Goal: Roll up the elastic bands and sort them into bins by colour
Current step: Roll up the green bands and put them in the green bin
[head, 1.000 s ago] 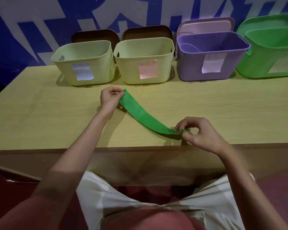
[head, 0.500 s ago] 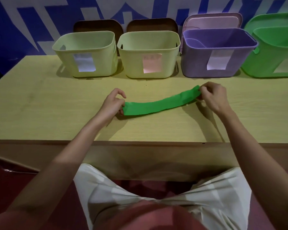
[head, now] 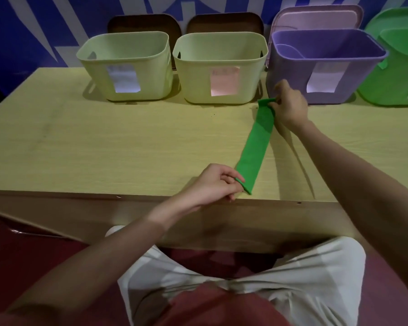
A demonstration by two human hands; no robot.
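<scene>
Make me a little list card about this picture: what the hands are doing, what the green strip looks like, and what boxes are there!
left hand: pinches the near end of the green band
right hand: pinches the far end
green band: stretched out flat on the table, not rolled yet
bins at the back: two cream bins, purple bin, green bin
labels: paper on each bin front, too blurry to read

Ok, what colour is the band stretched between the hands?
Green, plain with no pattern; the band shows clearly in the head view.
</scene>
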